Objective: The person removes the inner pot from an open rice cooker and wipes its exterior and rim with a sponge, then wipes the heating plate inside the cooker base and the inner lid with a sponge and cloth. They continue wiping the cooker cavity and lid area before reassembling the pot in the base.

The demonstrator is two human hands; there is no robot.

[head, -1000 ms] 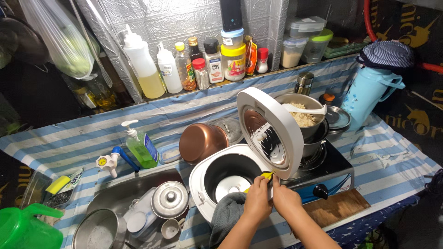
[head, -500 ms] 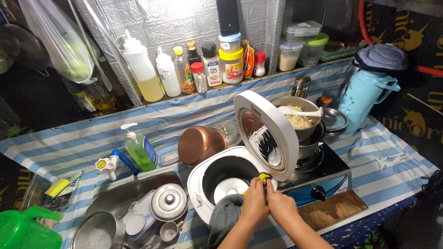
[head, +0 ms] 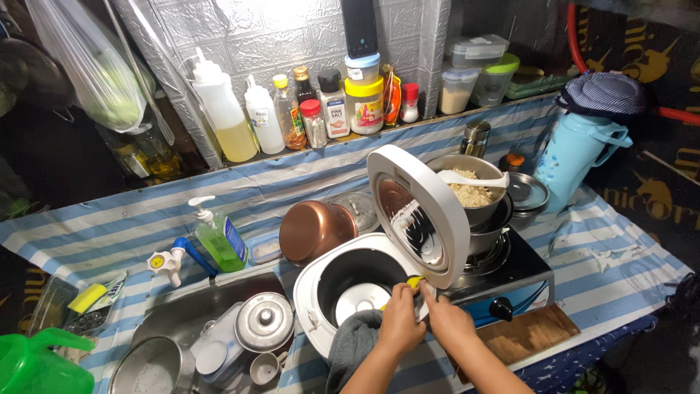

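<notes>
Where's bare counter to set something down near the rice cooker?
Free: striped cloth right of the gas stove, below the blue jug; also cloth left of the green soap bottle. Crowded: sink with pots, the shelf of bottles, and around the rice cooker, where both hands work.

A brightly and evenly lit kitchen scene seen from above, the light coming from overhead and in front, so the white rice cooker (head: 379, 270) and the striped desk (head: 598, 255) look clear and sharp. Glare shines off the embossed silver wall panel (head: 277, 33) behind the desk's back edge, off the steel pot lid (head: 264, 322) in the sink and off the copper-coloured inner pot (head: 315, 230). The far left and right corners fall into deep shadow, straight lines bow slightly toward the frame's edges, and the two hands (head: 423, 321) at the desk's near edge are slightly soft, casting only faint shadows.
</notes>
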